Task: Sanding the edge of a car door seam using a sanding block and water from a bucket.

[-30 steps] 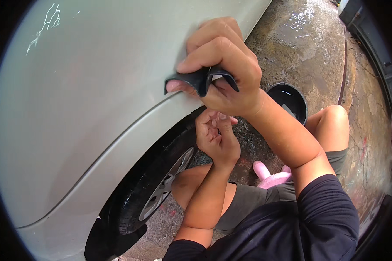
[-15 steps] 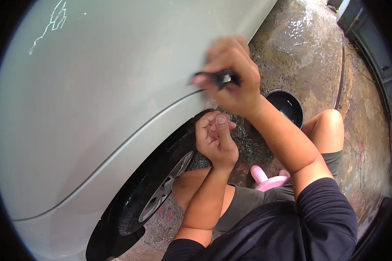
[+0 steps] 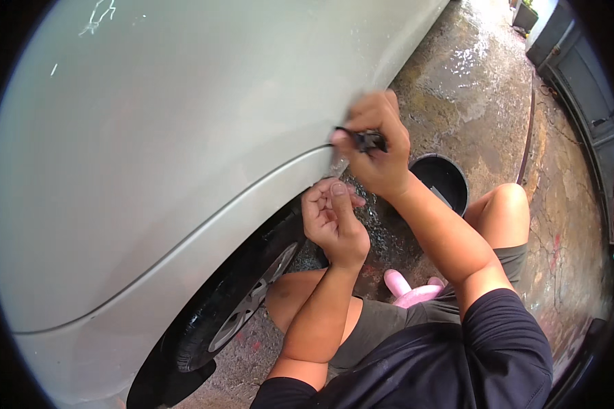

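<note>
My right hand (image 3: pixel 381 146) is closed round a small black-handled tool (image 3: pixel 370 141), blurred by motion. Its working end is hard to make out, and it sits against the lower edge of a pale silver car body panel (image 3: pixel 184 136), near the end of the wheel-arch crease. Just below it, by the top of the tire (image 3: pixel 252 252), my left hand (image 3: pixel 334 221) is loosely curled, palm up, thumb raised and fingers apart. Nothing shows in its palm. A whitish, shiny patch (image 3: pixel 338 163) lies between the two hands; I cannot tell what it is.
A black bucket (image 3: pixel 450 170) stands on the wet concrete floor (image 3: pixel 450 88), beside my bent right knee (image 3: pixel 508 204). The alloy wheel (image 3: pixel 242 307) is close to my left knee. Pink footwear (image 3: pixel 416 293) shows between my legs. A grey gate (image 3: pixel 587 75) runs along the right.
My right hand has moved slightly down and right with the black tool, closer to the panel's edge. My left hand keeps its curled pose. The view has shifted a little.
</note>
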